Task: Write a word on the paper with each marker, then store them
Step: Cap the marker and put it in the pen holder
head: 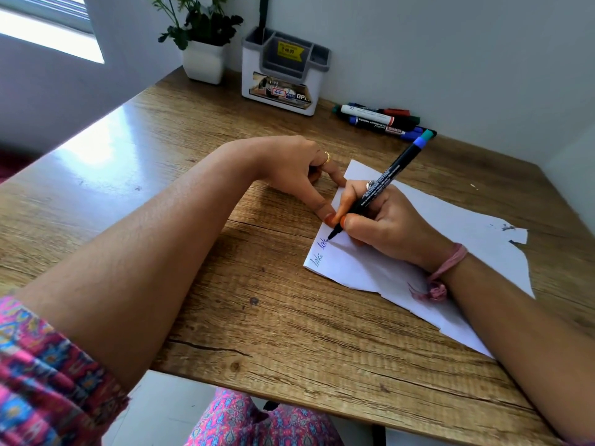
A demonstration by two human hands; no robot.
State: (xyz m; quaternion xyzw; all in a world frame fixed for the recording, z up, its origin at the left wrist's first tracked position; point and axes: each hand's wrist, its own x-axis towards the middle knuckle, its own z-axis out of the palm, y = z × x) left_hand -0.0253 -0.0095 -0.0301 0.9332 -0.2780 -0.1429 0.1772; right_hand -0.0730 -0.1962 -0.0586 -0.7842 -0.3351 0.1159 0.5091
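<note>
Writing is under way: the marker (pixel 380 188) is pinched in my right hand (pixel 383 220), tilted with its tip touching the paper (pixel 450 236) near the sheet's left edge, where a second short blue word is forming just beyond a finished one. The paper lies on the right half of the wooden desk (pixel 161 188), torn along its near and right edges. My left hand (pixel 296 169) holds nothing; it lies loosely curled, with fingertips pressing on the sheet's left edge just beside the tip. To finish this word cleanly I judge I should keep that pressure on, since the sheet looks light enough to slide, and pull the strokes with even, gentle pressure so the tip doesn't snag. Further out, the remaining markers (pixel 380 119) lie bunched by the far wall, right of the white organiser (pixel 283 75), which I take to be where they get stored. A potted plant (pixel 199 43) stands left of that.
</note>
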